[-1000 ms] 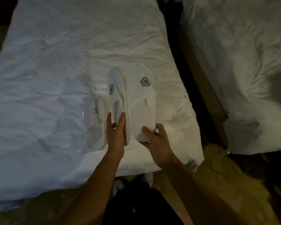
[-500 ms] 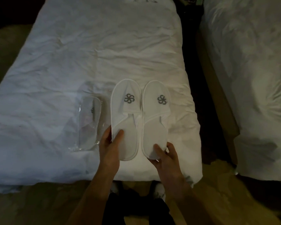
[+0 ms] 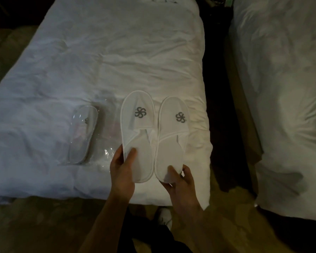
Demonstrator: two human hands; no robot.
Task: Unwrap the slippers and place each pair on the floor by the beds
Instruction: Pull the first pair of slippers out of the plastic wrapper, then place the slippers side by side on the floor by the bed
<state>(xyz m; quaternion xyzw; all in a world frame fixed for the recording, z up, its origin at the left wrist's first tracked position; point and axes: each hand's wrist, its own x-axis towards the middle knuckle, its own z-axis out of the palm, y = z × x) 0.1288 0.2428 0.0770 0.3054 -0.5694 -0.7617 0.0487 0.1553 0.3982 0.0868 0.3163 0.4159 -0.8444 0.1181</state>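
Observation:
Two white slippers with a grey swirl logo are out of their wrap, side by side over the foot of the near bed (image 3: 108, 61). My left hand (image 3: 121, 169) grips the heel of the left slipper (image 3: 138, 132), thumb on its insole. The heel of the right slipper (image 3: 171, 137) is pinched in my right hand (image 3: 179, 181). A second pair (image 3: 83, 132) lies flat on the sheet to the left, sealed in clear plastic.
A second bed (image 3: 285, 88) with a rumpled white cover stands at the right, across a dark narrow gap (image 3: 217, 106). Brownish patterned floor (image 3: 35, 225) runs along the foot of both beds. My white shoe (image 3: 165, 216) shows below the bed edge.
The left slipper turned from on edge to flat, logo up. Both slippers now sit side by side and have come nearer the foot of the bed, toward me.

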